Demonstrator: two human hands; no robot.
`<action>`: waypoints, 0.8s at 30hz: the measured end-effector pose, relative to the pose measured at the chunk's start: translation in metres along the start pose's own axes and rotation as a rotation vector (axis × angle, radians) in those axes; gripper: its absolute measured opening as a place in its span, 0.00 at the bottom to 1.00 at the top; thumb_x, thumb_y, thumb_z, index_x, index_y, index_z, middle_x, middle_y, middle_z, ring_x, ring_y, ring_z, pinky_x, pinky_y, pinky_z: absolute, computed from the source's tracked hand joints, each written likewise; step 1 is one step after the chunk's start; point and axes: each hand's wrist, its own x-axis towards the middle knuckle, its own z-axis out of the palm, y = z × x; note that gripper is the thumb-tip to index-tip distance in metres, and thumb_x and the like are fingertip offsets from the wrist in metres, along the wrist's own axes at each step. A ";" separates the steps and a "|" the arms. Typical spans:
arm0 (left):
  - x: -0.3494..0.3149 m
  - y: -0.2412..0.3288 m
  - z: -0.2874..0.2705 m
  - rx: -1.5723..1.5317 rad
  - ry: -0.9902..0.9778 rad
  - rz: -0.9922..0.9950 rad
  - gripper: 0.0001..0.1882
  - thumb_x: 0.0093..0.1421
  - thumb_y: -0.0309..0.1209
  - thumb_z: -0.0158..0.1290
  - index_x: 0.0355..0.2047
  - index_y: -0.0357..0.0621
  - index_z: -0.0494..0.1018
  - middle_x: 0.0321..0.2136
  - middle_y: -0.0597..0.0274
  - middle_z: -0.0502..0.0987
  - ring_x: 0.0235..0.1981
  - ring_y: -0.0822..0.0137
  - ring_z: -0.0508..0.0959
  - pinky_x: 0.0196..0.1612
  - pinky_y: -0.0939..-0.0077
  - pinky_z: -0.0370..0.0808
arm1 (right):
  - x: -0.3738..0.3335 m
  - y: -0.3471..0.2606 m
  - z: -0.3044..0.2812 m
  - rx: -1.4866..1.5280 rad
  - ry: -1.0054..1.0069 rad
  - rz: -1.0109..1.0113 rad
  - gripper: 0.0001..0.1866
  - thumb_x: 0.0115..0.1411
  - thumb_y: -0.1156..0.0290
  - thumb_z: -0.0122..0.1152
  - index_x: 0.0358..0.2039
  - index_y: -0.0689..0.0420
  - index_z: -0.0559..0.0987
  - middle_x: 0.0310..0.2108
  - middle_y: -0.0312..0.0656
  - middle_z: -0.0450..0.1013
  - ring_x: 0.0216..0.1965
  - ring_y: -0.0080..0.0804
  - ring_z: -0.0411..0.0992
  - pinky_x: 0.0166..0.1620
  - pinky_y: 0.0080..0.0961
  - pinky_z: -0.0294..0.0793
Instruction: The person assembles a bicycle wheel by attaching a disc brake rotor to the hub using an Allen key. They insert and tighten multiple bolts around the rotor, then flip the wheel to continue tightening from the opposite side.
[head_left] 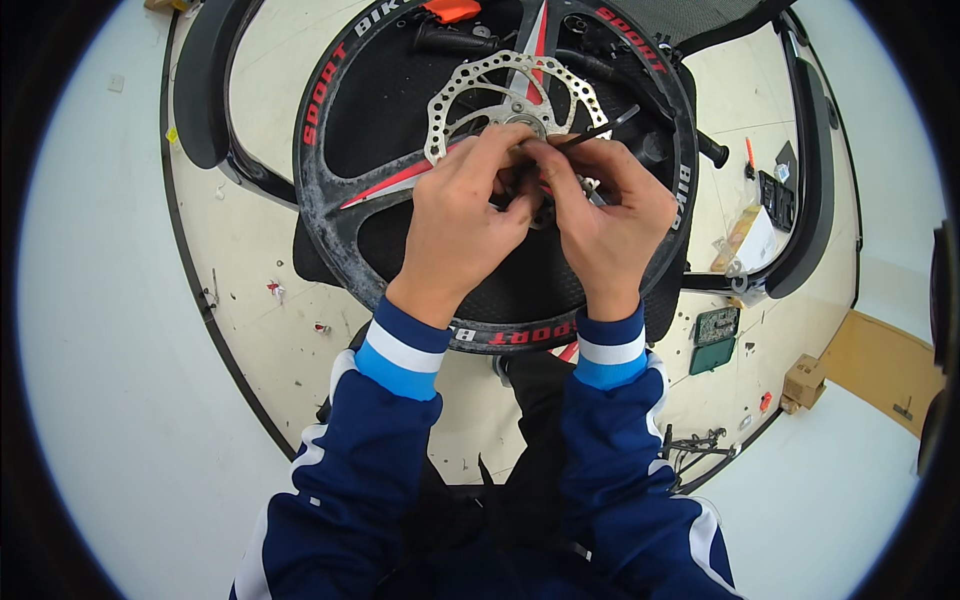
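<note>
A black bicycle wheel (331,195) with red-and-silver spokes lies flat on a chair seat in front of me. A silver, hole-edged brake disc (445,105) sits at its hub, partly covered by my hands. My right hand (612,205) is closed around a thin black hex key (603,128), whose free end points up and to the right over the disc. Beside it, my left hand (460,215) is pinched near the hub with its fingertips against the right hand's. What the left fingers hold is hidden.
Black armrests (205,100) flank the wheel. Handlebar grips (455,40) and an orange piece (452,10) lie on the seat behind it. On the floor at right are a green case (714,340), a black tool case (776,200) and a cardboard box (804,381).
</note>
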 end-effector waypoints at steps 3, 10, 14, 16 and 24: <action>0.002 0.001 0.001 0.011 -0.010 0.003 0.19 0.47 0.20 0.65 0.42 0.43 0.78 0.27 0.61 0.83 0.23 0.73 0.79 0.29 0.81 0.76 | 0.001 -0.001 -0.001 -0.023 0.005 -0.001 0.07 0.52 0.77 0.74 0.31 0.63 0.85 0.26 0.42 0.82 0.26 0.26 0.81 0.31 0.18 0.78; 0.000 0.001 0.003 0.014 0.038 -0.095 0.16 0.49 0.18 0.65 0.40 0.37 0.78 0.27 0.61 0.83 0.26 0.76 0.82 0.31 0.84 0.76 | 0.001 -0.004 0.001 -0.077 0.024 -0.047 0.07 0.51 0.76 0.75 0.29 0.62 0.84 0.25 0.41 0.82 0.24 0.26 0.81 0.30 0.18 0.77; -0.001 0.006 0.006 -0.069 0.056 -0.146 0.16 0.50 0.17 0.65 0.40 0.36 0.78 0.27 0.62 0.83 0.27 0.77 0.82 0.31 0.85 0.77 | 0.000 -0.001 0.004 -0.108 0.062 -0.119 0.07 0.51 0.76 0.76 0.29 0.62 0.84 0.24 0.41 0.81 0.24 0.26 0.80 0.29 0.17 0.76; 0.000 0.006 0.007 -0.088 0.055 -0.151 0.16 0.50 0.17 0.65 0.40 0.36 0.78 0.27 0.62 0.83 0.27 0.77 0.82 0.31 0.85 0.76 | -0.002 -0.004 0.002 -0.191 0.065 -0.119 0.07 0.51 0.76 0.76 0.29 0.63 0.84 0.24 0.41 0.81 0.24 0.26 0.81 0.29 0.17 0.76; 0.003 0.007 0.001 -0.059 -0.004 -0.183 0.15 0.51 0.17 0.64 0.40 0.39 0.76 0.25 0.63 0.83 0.24 0.79 0.79 0.30 0.86 0.74 | 0.000 -0.002 0.000 -0.049 0.029 -0.049 0.08 0.52 0.78 0.74 0.33 0.64 0.85 0.27 0.43 0.82 0.27 0.28 0.82 0.31 0.18 0.77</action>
